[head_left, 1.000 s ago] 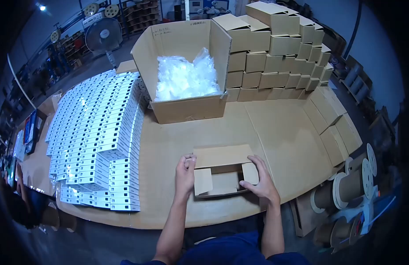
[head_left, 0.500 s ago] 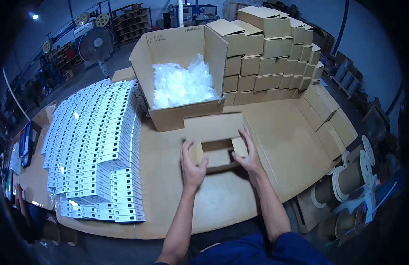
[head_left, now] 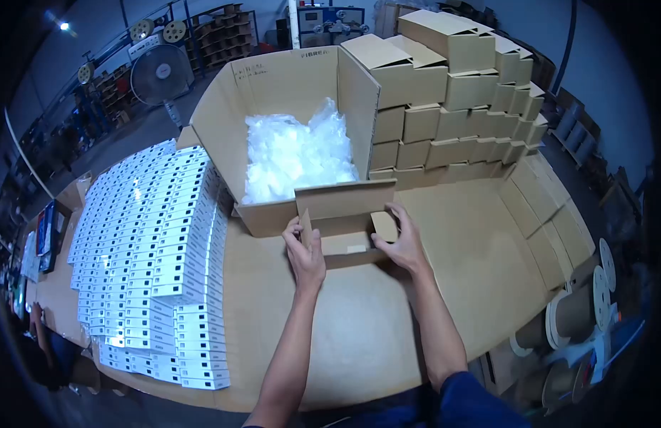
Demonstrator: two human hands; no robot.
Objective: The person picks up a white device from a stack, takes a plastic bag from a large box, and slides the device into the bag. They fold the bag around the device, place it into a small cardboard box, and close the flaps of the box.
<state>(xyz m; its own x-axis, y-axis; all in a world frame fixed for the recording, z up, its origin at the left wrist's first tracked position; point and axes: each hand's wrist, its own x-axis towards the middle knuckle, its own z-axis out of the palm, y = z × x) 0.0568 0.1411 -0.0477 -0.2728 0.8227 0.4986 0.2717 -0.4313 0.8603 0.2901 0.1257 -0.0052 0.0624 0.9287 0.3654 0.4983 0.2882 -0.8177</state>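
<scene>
An open cardboard box (head_left: 344, 245) with its long lid flap raised at the back is between my two hands, over the table (head_left: 344, 328). My left hand (head_left: 305, 253) grips its left end, the thumb on the inner side of the upright end flap. At the right end, my right hand (head_left: 404, 241) has its thumb and fingers around the other small flap, which leans inward. A small pale patch shows on the box's front inner side. Just behind stands a large open carton (head_left: 273, 214) filled with clear plastic bags (head_left: 298, 153).
White printed boxes (head_left: 148, 235) stand in dense stacks on the left. Closed brown boxes (head_left: 444, 118) are piled at the back right, with more along the right edge (head_left: 537, 207). Spools (head_left: 573, 314) lie beyond the table's right side. A person's hand (head_left: 36, 317) shows at far left.
The box's end flaps have opened outward, the left one now upright, and more of the inside shows. My left hand has shifted slightly left. The camera view has tilted and moved closer to the carton.
</scene>
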